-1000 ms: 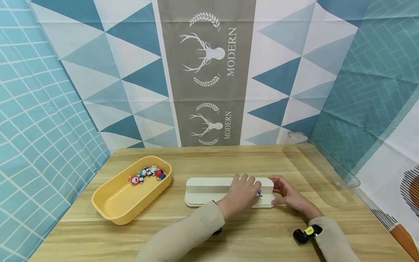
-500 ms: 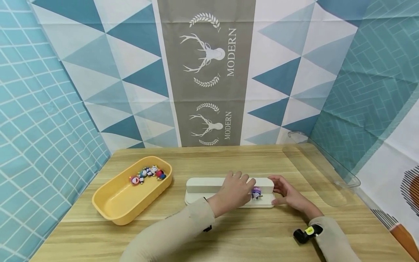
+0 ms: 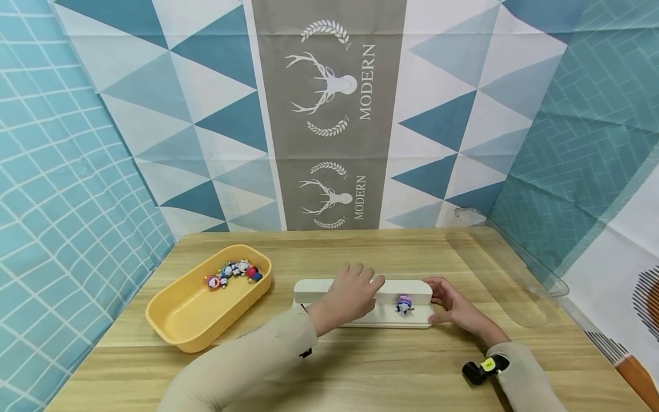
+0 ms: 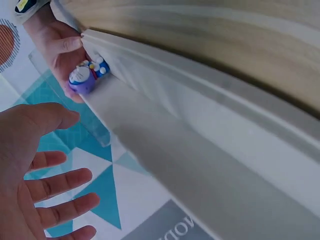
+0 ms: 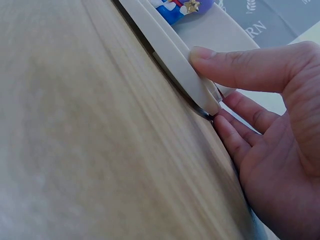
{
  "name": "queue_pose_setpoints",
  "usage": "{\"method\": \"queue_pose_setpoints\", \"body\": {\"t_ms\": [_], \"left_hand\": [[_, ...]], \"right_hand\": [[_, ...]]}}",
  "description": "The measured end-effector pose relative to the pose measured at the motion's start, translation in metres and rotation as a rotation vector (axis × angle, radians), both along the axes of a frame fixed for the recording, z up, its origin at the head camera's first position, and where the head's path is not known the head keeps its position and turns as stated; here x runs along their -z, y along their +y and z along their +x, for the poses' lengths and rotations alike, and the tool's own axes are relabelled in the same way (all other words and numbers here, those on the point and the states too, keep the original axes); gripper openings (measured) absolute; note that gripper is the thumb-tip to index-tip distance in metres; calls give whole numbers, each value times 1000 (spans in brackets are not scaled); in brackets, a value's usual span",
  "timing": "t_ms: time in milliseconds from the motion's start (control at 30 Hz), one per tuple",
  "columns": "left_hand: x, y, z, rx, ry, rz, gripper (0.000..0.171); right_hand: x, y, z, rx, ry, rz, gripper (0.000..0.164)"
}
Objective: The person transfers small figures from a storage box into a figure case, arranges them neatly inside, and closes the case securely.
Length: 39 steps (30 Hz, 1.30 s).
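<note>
A long white two-step display stand (image 3: 383,316) lies on the wooden table. On its lower step, near the right end, a small figurine with a purple hat (image 3: 404,305) stands upright. My left hand (image 3: 346,297) hovers over the stand's middle, left of the figurine. In the left wrist view, its fingers are loosely spread and hold nothing. My right hand (image 3: 454,307) grips the stand's right end. The right wrist view has the thumb (image 5: 225,65) on the front edge and the other fingers round the end. My left hand and sleeve hide the stand's left part.
A yellow tray (image 3: 177,312) stands at the left with several small figurines (image 3: 229,273) in its far end. At the right lies a clear plastic cover (image 3: 507,274). Patterned cloth hangs behind the wooden table (image 3: 391,372).
My left hand has let go of the purple-hatted figurine and moved left along the stand, so the figurine is in full view. My right hand stays at the stand's right end.
</note>
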State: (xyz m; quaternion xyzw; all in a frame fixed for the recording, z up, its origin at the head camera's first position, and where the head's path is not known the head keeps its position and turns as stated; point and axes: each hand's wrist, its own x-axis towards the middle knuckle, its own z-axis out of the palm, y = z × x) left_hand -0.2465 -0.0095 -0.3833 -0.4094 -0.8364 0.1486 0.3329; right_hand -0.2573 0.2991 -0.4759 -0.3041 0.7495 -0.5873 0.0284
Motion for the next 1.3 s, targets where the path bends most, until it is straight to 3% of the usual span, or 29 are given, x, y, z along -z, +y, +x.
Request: {"method": "queue_pose_setpoints", "body": {"t_ms": [200,600,800,1033,1300], "left_hand": [[-3,-14,-5,9,47,30,27],[-10,-46,-15,-34,-73,66,33],[-16,-67,-20,-40,-37,105,30],[-26,-92,-23,-120,-22,38,30],[-29,-123,-25,-109,-13,1,23]], "right_hand": [[-1,0,2,12,-1,2,80],[-3,-2,4,18,-1,7,81],[-4,-1,2,11,0,-2,80],[-1,0,0,-15,14,-17,80],[0,0,-1,-19,12,-18,79]]}}
